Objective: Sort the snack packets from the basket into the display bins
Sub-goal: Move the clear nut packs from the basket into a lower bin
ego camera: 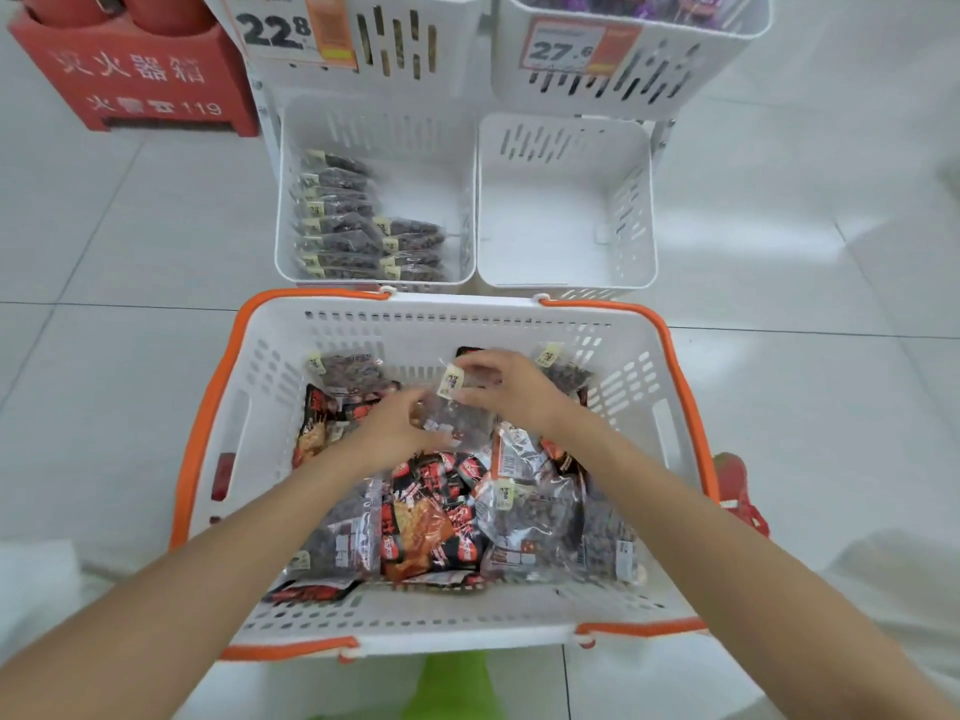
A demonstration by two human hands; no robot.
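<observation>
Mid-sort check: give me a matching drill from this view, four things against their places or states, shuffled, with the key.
Things:
1 basket
2 left lower bin
3 clear packet
4 red box

Places or states:
A rows of dark-snack packets inside
B gripped by left hand and right hand
C orange rim, mixed packets inside
D far left on the floor

Pairs: 1-C, 2-A, 3-B, 4-D

Upper bins [457, 54] (tops beyond frame)
</observation>
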